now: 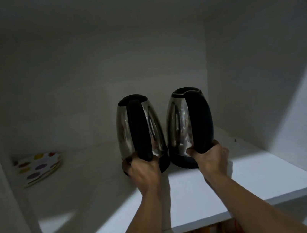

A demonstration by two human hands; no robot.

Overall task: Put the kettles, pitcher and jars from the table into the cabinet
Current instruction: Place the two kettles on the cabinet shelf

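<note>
Both hands grip kettles on white shelf.

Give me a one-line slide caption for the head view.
Left hand and right hand hold two steel kettles upright, side by side, on the white cabinet shelf.

glossy steel kettles, matt white shelf

Head view, close (dim, perhaps level).
</note>
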